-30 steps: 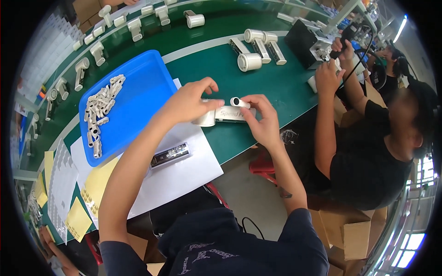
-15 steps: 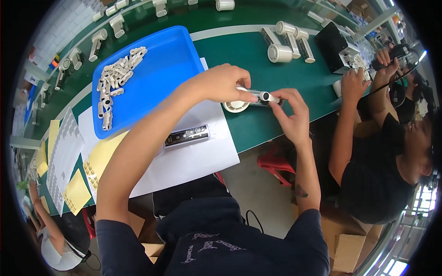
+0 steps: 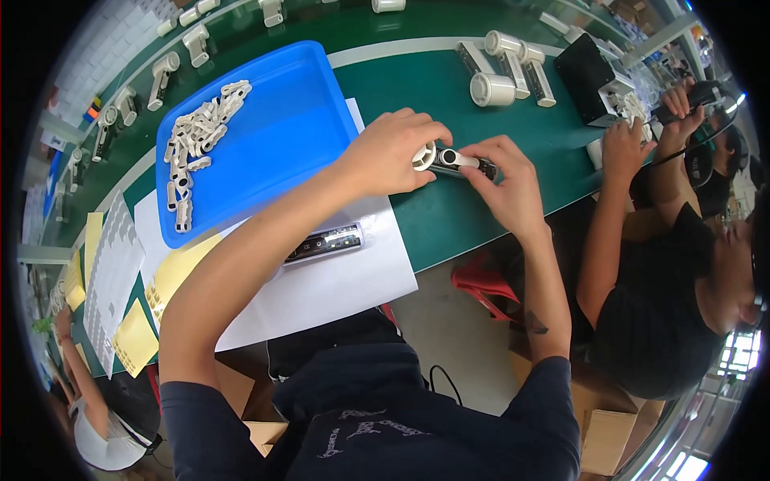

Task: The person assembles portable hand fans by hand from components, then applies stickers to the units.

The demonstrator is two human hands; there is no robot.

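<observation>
Bright, even light; edges bowed, corners black.

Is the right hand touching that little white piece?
Touching. The head view shows the right hand pinching the little white piece between thumb and fingers.

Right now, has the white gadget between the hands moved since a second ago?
Yes, rightward: its round head overlapped the right edge of the white paper earlier, and now appears clear of it.

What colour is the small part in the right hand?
The small part is white with a dark spot; best in the head view.
</observation>
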